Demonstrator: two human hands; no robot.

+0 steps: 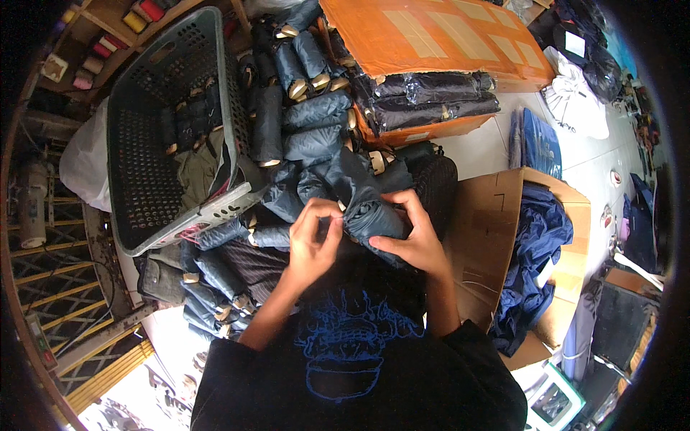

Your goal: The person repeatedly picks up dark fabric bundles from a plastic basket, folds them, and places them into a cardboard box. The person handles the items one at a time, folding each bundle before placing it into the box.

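A rolled bundle of dark blue-grey, shiny fabric (370, 223) is in front of my chest, its spiral-wound end turned toward me. My right hand (420, 244) is closed round its right side, thumb across the near end. My left hand (316, 233) is closed in a pinch at the bundle's left edge; what its fingertips hold is too small to make out. Just beyond my hands lie several similar rolled bundles (316, 140), some with a beige band or piece at the end.
At the left a dark green plastic basket (233, 108) stands tilted, with cloth and rolls inside. An orange-taped carton (431, 36) sits at the back over packed dark fabric. Right of me is an open cardboard box (485, 248) holding navy fabric (532, 251). Thread spools (136, 20) fill shelves at far left.
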